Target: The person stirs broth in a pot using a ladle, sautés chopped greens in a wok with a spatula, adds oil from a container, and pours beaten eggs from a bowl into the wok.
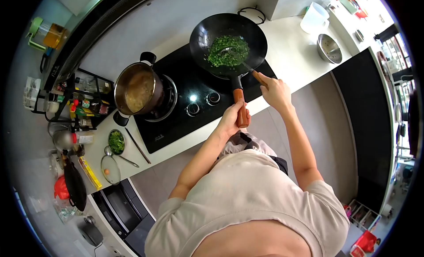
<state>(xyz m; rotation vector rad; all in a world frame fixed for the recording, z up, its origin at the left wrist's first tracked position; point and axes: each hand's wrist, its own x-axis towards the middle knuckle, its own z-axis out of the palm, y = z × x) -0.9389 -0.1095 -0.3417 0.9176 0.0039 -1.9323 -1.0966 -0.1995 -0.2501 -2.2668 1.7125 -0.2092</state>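
A black wok point(204, 37) sits on the far right part of the black cooktop point(176, 134). Finely chopped greens point(221, 53) are heaped in its middle. My left hand point(229, 120) is closed around the wok's wooden handle point(239, 97). In my right hand point(277, 93) is a spatula point(258, 76), gripped by its wooden handle. Its metal head rests among the greens and is partly covered by them. To the left, a deep two-handled pot point(154, 90) holds a brownish, cloudy liquid.
Left of the cooktop are a bowl of greens point(116, 142), a dark stick point(138, 145), a spoon point(129, 161) and a clear oval lid or dish point(111, 170). A spice rack point(70, 91) stands behind. At right are a metal bowl point(329, 49) and a translucent pitcher point(314, 18).
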